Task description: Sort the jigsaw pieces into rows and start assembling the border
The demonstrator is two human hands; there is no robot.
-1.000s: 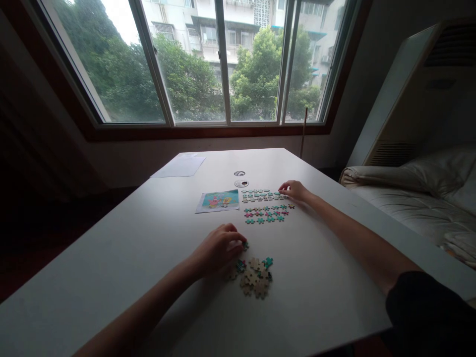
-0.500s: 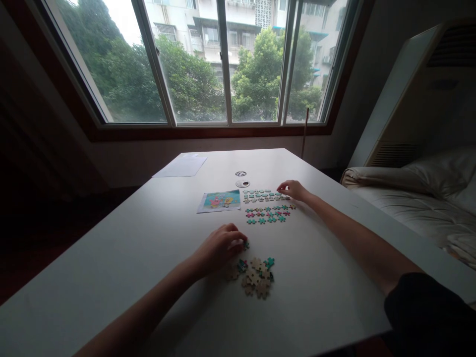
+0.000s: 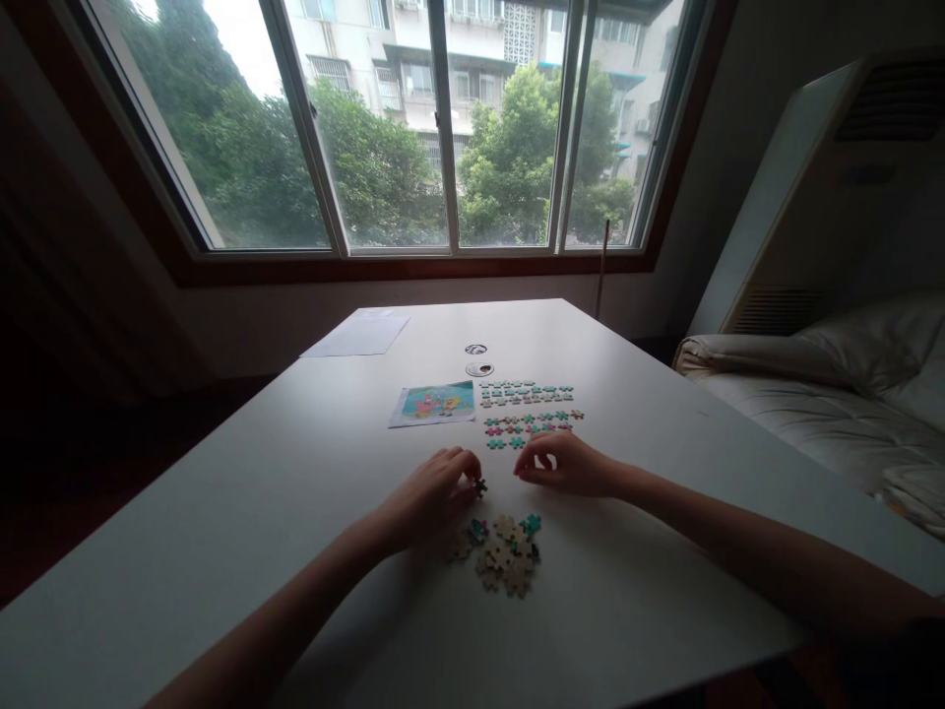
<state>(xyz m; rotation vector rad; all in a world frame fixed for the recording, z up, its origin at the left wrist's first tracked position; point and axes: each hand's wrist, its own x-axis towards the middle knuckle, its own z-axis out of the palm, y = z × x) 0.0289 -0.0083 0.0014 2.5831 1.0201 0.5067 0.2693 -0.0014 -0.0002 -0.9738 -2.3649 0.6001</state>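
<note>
My left hand rests low over the white table, its thumb and fingertips closed on a dark green puzzle piece. Facing it from the right, my right hand is curved, with a gap showing between thumb and fingers and no piece visible in it. Just in front of me is a loose pile of puzzle pieces, mostly wood-coloured backs with some green ones. Beyond the right hand, puzzle pieces lie in several rows; the hand hides part of the nearest row.
A picture sheet with cartoon figures lies left of the rows. Two small round discs are behind it. Paper sheets lie at the table's far left corner. A pale sofa stands at the right, a window beyond the table.
My right hand has come back from the far rows toward my left hand. My left hand has stayed in nearly the same place, with the puzzle piece still in its fingers.
</note>
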